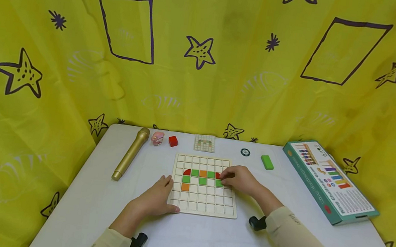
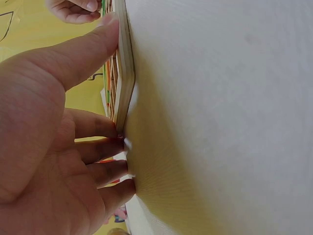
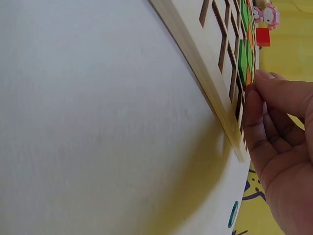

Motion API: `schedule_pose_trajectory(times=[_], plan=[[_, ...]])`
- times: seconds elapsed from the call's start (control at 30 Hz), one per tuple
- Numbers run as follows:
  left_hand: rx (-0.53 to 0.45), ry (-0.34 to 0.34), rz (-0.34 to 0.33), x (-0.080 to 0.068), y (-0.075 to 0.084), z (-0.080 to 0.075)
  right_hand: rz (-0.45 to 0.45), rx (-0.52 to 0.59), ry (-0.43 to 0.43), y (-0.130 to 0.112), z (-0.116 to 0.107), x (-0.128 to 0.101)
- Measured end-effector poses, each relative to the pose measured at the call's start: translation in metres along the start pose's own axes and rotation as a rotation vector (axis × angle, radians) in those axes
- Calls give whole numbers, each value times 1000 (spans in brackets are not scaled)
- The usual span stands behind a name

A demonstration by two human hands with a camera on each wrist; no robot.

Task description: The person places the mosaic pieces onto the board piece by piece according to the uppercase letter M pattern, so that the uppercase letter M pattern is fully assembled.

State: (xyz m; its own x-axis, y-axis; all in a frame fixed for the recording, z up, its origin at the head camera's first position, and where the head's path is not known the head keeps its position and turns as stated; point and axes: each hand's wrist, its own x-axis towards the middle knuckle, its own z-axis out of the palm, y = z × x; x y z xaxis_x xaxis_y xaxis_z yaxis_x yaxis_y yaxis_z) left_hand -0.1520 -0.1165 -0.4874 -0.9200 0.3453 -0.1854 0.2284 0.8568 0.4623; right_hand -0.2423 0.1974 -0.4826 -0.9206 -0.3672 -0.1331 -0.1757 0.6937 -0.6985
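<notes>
A pale wooden grid board (image 1: pixel 202 208) lies on the table, with red, green and orange tiles set in several of its cells. My left hand (image 1: pixel 153 196) steadies its near left corner. In the left wrist view the left thumb (image 2: pixel 105 36) presses the board's front edge, the other fingers stretched out along its left side. My right hand (image 1: pixel 241 180) reaches over the board's right side, thumb and index finger pinching at a green tile (image 1: pixel 218 183). A red rounded tile (image 1: pixel 218 175) sits just beyond it, partly covered by the fingertips.
Behind the board lies a pattern card (image 1: pixel 204 143). A golden microphone (image 1: pixel 131 154), a pink figure (image 1: pixel 157 138) and a red block (image 1: pixel 173 141) are at the left. To the right are a round disc (image 1: pixel 245 152), a green block (image 1: pixel 267 162) and a game box (image 1: pixel 329 182).
</notes>
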Motion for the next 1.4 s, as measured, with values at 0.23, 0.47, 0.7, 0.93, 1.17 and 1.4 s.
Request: schedule_pose_trajectory(times=[0.23, 0.47, 0.7, 0.93, 1.17, 1.4], plan=[[8, -2, -3, 0, 2, -2, 2, -11, 5, 3, -16, -11], [9, -7, 3, -1, 4, -4, 15, -40, 11, 14, -28, -22], [6, -8, 4, 0, 3, -3, 54, -50, 12, 24, -39, -39], [1, -8, 4, 1, 2, -2, 86, -34, 2, 37, -47, -55], [-5, -11, -9, 1, 3, -1, 113, -28, 16, 48, -51, -73], [-16, -13, -13, -1, 3, -1, 115, -5, 24, 64, -54, -87]])
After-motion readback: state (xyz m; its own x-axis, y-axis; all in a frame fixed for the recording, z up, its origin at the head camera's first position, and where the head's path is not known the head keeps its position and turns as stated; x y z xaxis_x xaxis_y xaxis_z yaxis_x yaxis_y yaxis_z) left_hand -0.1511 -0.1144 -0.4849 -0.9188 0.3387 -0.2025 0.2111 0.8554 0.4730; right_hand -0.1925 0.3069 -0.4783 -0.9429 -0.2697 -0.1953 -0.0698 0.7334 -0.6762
